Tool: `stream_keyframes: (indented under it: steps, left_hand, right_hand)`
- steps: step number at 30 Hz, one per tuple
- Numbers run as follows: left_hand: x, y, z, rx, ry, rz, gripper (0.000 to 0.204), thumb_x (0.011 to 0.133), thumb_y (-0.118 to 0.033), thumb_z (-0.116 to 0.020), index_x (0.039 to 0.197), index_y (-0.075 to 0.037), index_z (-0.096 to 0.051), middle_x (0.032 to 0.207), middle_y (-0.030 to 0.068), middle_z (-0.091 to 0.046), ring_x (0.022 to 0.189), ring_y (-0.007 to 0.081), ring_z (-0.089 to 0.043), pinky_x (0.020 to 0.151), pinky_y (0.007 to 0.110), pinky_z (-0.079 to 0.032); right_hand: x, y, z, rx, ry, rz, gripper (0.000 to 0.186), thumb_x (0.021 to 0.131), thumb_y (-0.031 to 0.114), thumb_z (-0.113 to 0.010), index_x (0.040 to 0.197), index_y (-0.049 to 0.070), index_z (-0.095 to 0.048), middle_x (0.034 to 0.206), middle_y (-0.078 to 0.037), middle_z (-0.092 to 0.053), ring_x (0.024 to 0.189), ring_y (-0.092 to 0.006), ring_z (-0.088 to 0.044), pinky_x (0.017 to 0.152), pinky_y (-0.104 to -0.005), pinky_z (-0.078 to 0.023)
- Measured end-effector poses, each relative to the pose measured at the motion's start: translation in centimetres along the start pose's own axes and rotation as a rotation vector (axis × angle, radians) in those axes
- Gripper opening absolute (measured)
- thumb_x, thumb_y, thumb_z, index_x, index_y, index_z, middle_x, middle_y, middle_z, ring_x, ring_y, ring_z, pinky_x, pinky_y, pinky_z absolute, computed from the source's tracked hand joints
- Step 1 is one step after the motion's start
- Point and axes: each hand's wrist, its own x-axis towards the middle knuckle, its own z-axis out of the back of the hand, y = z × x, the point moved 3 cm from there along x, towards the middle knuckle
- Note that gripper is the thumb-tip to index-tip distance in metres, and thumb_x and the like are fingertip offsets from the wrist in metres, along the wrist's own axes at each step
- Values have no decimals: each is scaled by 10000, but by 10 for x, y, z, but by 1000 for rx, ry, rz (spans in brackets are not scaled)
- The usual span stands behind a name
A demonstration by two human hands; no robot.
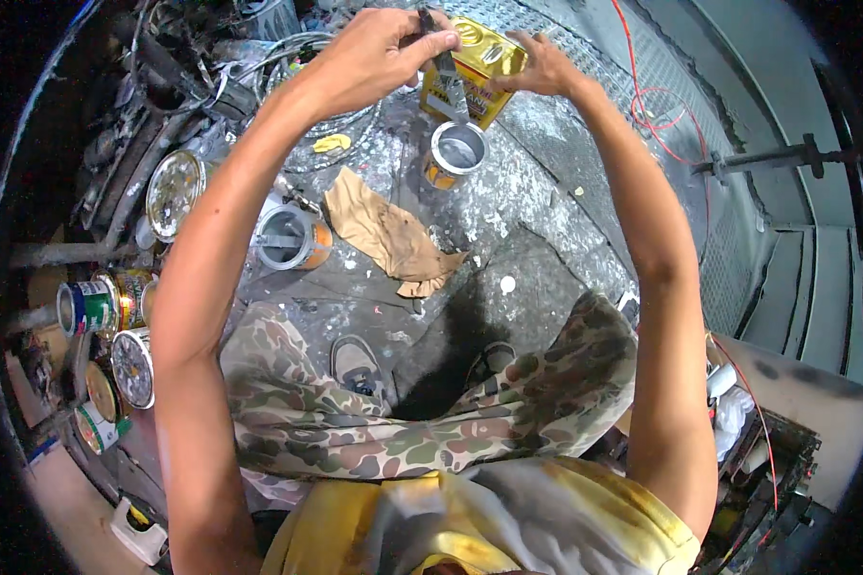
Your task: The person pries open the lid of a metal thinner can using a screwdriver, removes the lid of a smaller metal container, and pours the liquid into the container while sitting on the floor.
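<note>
My left hand (403, 53) grips a dark flat scraper-like tool (448, 86), its pale, stained blade pointing down over a small open tin (455, 168) with grey inside. A rectangular gold metal can (479, 101) stands just behind the tin. My right hand (542, 67) is on the can's right side, thumb and fingers curved around its edge. A crumpled brown paper (384, 230) lies below the tin, and another open tin (291, 244) with a tool inside stands to its left.
Paint cans (129, 307), tubes and a coiled hose (268, 72) crowd the left side. A red thin hose (633, 96) runs down the right by a metal panel (796, 268) and bar (767, 163). My legs (422, 446) and shoes are below on the stained floor.
</note>
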Motion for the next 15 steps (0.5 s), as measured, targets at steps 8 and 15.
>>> stream_keyframes:
  steps: [8, 15]
  left_hand:
    - [4, 51, -48, 137, 55, -14, 481, 1027, -447, -569, 1028, 9, -721, 679, 103, -645, 624, 200, -649, 596, 376, -493]
    - [-11, 48, -54, 126, 105, 71, 550, 1028, -450, -548, 883, 66, -671, 818, 254, -660, 833, 393, -661, 779, 488, -496]
  right_hand:
    - [35, 14, -35, -54, 15, -108, 1249, 523, 628, -893, 1541, 108, -391, 1284, -293, -556, 1216, -465, -562, 1016, -522, -495]
    - [26, -3, -31, 55, -1, -37, 1099, 548, 555, -910, 1492, 215, -465, 1282, -269, -542, 1235, -446, -547, 1033, -508, -489]
